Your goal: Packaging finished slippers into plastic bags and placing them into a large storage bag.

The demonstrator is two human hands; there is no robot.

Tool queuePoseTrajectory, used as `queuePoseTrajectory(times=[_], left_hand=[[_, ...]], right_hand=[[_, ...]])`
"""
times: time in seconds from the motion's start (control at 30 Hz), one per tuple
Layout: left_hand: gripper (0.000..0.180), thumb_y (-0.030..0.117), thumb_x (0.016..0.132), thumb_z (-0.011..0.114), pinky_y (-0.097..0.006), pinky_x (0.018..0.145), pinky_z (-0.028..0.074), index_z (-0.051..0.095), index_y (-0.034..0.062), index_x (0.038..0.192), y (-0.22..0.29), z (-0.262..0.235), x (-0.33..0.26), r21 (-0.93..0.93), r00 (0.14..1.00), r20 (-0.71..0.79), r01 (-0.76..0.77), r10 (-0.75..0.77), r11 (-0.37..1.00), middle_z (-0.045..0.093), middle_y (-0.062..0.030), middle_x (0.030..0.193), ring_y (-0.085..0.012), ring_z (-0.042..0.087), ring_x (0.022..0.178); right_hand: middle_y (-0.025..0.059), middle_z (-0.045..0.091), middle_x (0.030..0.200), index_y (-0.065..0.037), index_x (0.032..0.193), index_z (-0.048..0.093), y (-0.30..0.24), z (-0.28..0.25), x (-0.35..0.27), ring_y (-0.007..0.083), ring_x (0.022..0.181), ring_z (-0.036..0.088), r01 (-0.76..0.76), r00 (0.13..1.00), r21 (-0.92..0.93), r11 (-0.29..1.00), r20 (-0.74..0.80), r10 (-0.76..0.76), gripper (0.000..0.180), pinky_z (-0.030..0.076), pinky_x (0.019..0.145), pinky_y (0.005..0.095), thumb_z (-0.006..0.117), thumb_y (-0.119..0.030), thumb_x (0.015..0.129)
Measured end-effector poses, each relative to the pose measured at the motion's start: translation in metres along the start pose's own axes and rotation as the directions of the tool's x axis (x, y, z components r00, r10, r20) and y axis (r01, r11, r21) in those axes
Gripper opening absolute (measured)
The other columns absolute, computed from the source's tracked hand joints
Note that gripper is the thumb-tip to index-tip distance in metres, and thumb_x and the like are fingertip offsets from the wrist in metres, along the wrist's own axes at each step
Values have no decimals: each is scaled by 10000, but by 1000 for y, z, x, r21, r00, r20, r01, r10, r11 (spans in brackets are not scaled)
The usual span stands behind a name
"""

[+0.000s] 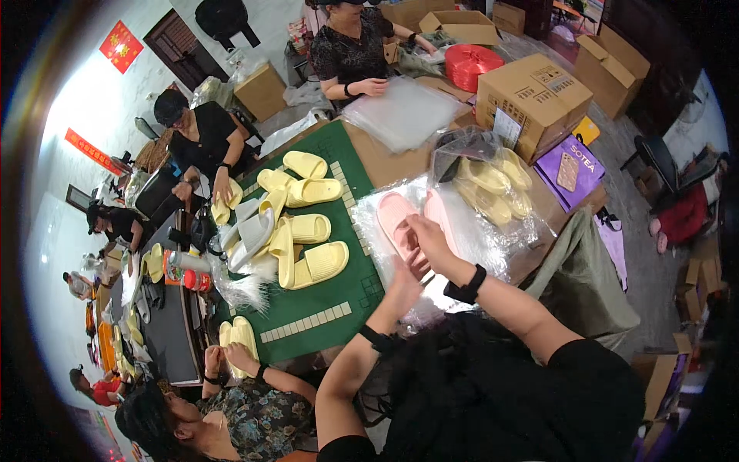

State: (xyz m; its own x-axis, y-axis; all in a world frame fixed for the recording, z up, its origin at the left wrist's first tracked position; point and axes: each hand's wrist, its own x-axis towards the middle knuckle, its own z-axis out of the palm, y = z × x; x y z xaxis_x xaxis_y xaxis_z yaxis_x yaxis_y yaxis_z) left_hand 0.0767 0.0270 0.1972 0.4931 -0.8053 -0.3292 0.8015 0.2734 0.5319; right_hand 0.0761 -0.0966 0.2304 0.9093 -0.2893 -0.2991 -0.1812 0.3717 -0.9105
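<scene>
A pair of pale pink slippers lies over shiny clear plastic bags (477,289) in front of me. My left hand (408,279) grips the near end of the left pink slipper (391,214). Just above it, my right hand (433,243) has its fingers closed at that slipper's side, and the two hands almost meet. Part of the slipper is hidden behind my fingers. The right pink slipper (437,209) lies beyond my right hand, partly covered by it. Bagged yellow slippers (489,185) lie to the right of the pair.
Loose yellow slippers (319,264) and grey slippers (252,235) lie on a green mat (296,343) with rows of tiles. A cardboard box (531,100), a purple package (566,169) with a phone and flat clear bags (404,112) stand farther off. Co-workers handle slippers at left.
</scene>
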Motion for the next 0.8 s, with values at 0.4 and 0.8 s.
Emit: queuePoseTrajectory(times=[0.4,0.8], left_hand=[[535,469,910,379,-262,791,450,476,-16,1112,-43,33,1,433,987,-8,149,-162,889,581,-47,996,-122,550,885],[415,309,872,485,-395,884,410,497,44,1191,-78,-61,-3,931,999,43,-29,30,-363,518,-177,1160,-297,523,1027]], right_hand=[[112,570,861,-41,966,540,4,14,32,210,632,561,557,785,-592,583,147,-602,182,455,589,316,493,-176,853],[198,523,1021,-52,1049,590,104,-64,45,357,929,490,382,798,-884,271,167,-579,322,398,837,407,563,-153,745]])
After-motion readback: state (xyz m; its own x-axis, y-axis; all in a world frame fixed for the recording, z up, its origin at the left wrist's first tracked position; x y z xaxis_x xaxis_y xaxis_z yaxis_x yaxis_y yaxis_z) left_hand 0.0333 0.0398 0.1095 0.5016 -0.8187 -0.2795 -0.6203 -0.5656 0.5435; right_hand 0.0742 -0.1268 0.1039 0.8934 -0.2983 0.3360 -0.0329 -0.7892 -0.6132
